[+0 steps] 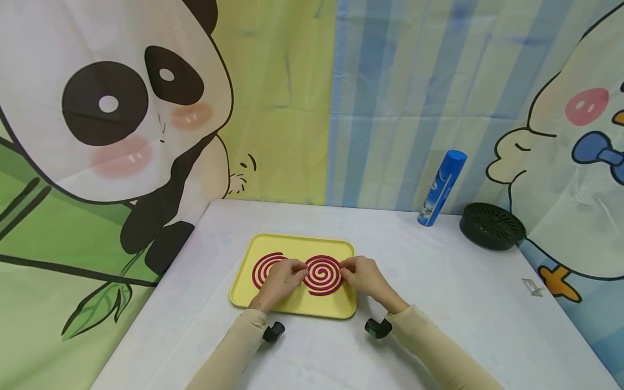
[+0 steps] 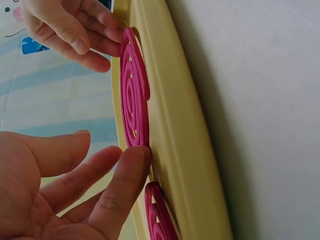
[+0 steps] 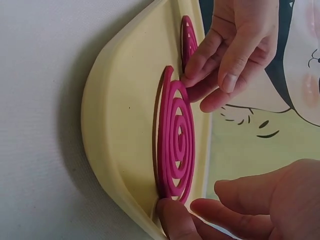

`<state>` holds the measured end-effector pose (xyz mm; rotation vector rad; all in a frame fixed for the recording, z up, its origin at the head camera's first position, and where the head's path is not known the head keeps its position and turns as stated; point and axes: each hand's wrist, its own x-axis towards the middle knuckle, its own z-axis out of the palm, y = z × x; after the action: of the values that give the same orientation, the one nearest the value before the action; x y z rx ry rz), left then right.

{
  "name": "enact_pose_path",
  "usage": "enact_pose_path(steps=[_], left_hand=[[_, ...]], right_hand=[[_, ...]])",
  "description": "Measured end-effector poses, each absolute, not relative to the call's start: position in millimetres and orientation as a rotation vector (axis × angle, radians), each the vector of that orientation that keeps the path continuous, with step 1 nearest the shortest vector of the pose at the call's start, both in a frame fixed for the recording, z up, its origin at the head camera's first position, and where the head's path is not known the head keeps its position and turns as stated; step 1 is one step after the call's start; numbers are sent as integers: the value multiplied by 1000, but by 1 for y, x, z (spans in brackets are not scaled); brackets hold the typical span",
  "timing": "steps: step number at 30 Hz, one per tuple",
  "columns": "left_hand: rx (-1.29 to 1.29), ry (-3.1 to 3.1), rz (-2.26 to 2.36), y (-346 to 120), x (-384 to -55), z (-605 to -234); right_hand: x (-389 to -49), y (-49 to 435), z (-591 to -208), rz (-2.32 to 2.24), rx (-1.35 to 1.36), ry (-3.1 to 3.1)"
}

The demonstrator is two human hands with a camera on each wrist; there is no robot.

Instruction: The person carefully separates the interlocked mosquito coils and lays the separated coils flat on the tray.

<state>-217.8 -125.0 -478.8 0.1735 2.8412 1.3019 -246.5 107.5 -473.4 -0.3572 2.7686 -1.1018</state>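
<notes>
Two red-pink mosquito coils are on a yellow tray (image 1: 307, 245). My left hand (image 1: 281, 279) is over part of the left coil (image 1: 266, 268), hiding its right side in the head view. Between my hands is the right coil (image 1: 322, 274), its whole spiral showing. In the left wrist view, a left fingertip (image 2: 136, 159) touches the near edge of this coil (image 2: 132, 95), the thumb standing apart. My right hand (image 1: 365, 276) touches the opposite edge with its fingertips (image 3: 175, 217), its thumb also raised away. Whether that coil is slightly lifted, I cannot tell.
Toward the back right of the white table (image 1: 419, 281) stands a blue spray can (image 1: 441, 188). Beside it is a round black case with a slotted lid (image 1: 492, 225). Printed curtains with a panda and a bird hang behind. Dark wrist cameras (image 1: 378, 328) sit at both cuffs.
</notes>
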Motion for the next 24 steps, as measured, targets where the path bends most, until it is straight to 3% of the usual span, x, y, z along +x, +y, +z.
enact_pose_path(steps=[24], left_hand=[[159, 2817, 1252, -125, -219, -472]], right_hand=[[-249, 111, -461, -1137, -303, 2641]])
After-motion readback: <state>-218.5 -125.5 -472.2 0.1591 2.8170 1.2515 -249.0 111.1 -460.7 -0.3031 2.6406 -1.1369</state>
